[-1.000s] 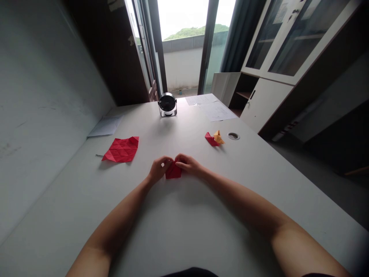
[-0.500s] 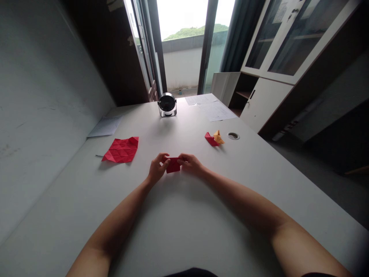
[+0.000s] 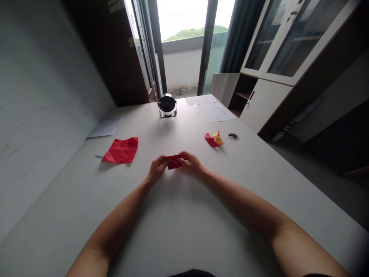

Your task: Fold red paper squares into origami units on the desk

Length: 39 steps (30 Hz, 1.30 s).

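Observation:
Between my two hands is a small folded piece of red paper (image 3: 174, 163), with a diagonal edge running across its face. My left hand (image 3: 158, 167) pinches its left end between thumb and fingers. At the opposite end, my right hand (image 3: 189, 163) grips the paper, thumb on the near face and fingers behind. Some of the fingertips are hidden by the paper. A creased red sheet (image 3: 121, 150) lies spread out to the left. To the right sits a folded red and orange paper piece (image 3: 215, 139).
A round black device on a metal stand (image 3: 167, 105) stands at the back of the white table (image 3: 184, 227). Printed sheets (image 3: 217, 111) lie at the far right, another paper (image 3: 104, 127) by the left wall. A cable hole (image 3: 233, 136) is near the right edge.
The red paper has tilted between my hands, and its diagonal edge now shows. My left fingers have closed in on its end; my right hand has shifted slightly.

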Available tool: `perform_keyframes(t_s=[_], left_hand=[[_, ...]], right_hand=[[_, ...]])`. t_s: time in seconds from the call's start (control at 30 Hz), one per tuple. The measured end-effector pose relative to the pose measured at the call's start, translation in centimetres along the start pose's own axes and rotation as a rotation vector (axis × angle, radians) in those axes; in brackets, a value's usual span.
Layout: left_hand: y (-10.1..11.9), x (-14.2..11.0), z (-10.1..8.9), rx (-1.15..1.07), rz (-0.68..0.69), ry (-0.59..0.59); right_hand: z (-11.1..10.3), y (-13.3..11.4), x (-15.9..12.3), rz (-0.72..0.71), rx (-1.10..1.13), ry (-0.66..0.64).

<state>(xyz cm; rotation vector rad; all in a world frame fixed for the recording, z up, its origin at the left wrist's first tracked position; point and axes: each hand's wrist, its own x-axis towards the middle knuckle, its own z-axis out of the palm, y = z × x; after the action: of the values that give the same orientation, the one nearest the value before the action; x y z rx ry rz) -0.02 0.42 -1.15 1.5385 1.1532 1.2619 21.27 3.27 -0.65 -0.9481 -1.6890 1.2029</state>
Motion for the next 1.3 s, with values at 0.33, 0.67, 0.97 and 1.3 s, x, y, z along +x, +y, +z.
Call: perform_keyframes(t_s=[0.33,0.67,0.97,1.3], left_hand=[[0.9,0.1,0.1,-0.073,0.092,0.082],[1.1,0.2,0.0,-0.056,0.046,-0.005],[0.5,0.2,0.0,-0.129,-0.083,-0.068],[0.7,-0.2,0.3,-0.060,-0.080,-0.082]], right_hand=[[0.0,0.2,0.2,-0.056,-0.134,0.084],[0.2,0.3,0.1,-0.084,0.102,-0.020],[0.5,0.3,-0.2,-0.133,-0.008,-0.049],[1.0,-1.1,-0.8,-0.126,-0.204,-0.022]])
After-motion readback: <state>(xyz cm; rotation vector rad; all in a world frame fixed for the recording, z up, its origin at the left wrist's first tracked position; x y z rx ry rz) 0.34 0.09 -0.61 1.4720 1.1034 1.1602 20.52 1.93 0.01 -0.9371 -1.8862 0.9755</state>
